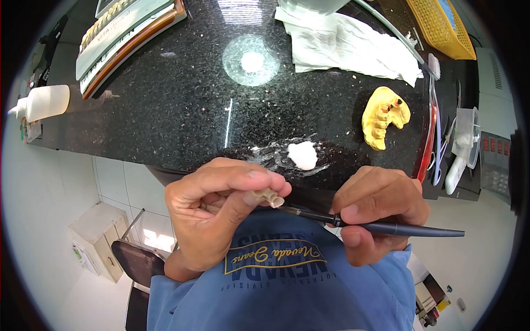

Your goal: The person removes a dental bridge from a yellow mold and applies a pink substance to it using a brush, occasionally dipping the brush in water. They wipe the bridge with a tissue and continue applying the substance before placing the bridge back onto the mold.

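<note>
My left hand (203, 201) pinches a small off-white dental bridge (270, 197) between thumb and fingertips, its hollow end facing right. In my right hand (383, 201) is a slim dark-handled brush (419, 229), gripped between thumb and fingers, its tip pointing left and right at the bridge. Both hands are just over the front edge of the black speckled counter (182, 127). Behind them a small mound of white powder or paste (302, 155) sits on the counter, with white smears around it. A yellow dental model (381, 117) lies farther back to the right.
White cloth (353, 47) lies at the back, a yellow basket (444, 27) at the far right. A tooth shade guide (124, 36) stands at the back left, near a white squeeze bottle (48, 102). Several tools and a clear container (466, 138) line the right side.
</note>
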Demonstrator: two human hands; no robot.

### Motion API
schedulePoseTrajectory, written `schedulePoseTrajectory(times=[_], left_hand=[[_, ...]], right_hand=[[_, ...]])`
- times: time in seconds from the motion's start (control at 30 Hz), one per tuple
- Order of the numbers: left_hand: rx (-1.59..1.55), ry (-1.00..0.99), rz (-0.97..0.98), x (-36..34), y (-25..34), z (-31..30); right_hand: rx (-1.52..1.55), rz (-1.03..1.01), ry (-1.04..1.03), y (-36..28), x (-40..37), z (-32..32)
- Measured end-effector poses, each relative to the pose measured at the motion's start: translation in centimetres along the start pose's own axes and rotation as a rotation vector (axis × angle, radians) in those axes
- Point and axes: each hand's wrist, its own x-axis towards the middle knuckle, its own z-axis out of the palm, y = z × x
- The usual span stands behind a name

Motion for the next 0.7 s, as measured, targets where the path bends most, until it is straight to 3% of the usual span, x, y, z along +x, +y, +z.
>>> schedulePoseTrajectory(times=[0.13,0.2,0.7], left_hand=[[0.003,-0.003,0.005,0.02,-0.03,-0.02],[0.007,-0.005,0.005,0.02,-0.05,-0.09],[0.016,0.001,0.002,-0.04,-0.07,-0.03]], right_hand=[[0.011,0.006,0.02,0.13,0.0,-0.08],[-0.054,-0.113,-0.139,0.45,0.19,-0.6],[-0.001,-0.104,-0.114,0.57,0.11,-0.27]])
